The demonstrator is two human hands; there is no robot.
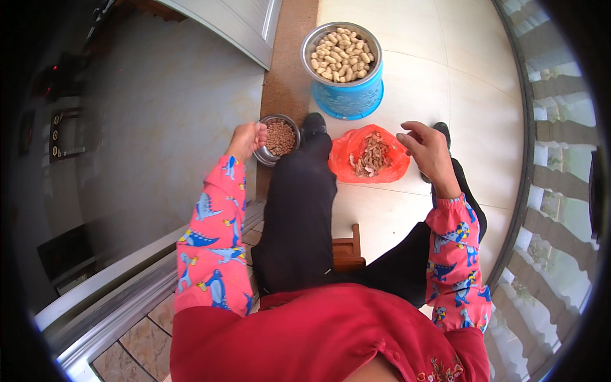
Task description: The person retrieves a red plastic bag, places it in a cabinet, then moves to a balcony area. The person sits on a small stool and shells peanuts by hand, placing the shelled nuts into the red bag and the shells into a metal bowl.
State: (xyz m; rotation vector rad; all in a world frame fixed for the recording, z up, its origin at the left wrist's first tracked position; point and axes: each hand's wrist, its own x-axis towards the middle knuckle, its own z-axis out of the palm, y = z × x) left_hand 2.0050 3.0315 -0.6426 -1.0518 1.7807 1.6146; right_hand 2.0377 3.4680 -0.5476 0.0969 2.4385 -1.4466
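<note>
My left hand (248, 139) hangs at the left rim of a metal bowl (270, 159) of shelled peanut kernels (280, 137). Its fingers are curled inward, and whether anything lies inside them is hidden. At the right edge of an opened red plastic bag (341, 164), my right hand (426, 149) is held with thumb and forefinger apart and no object visible between them. Empty peanut shells (373, 155) lie in the bag. Farther ahead, a metal basin (308, 62) full of unshelled peanuts (342, 55) rests on a blue patterned plastic bucket or stool (348, 100).
Between my legs is part of a wooden stool (347, 248). My black shoes (314, 124) stand on either side of the bag. A balustrade (558, 181) runs along the right; a doorway with a metal threshold (143, 281) and a white door (243, 28) are on the left.
</note>
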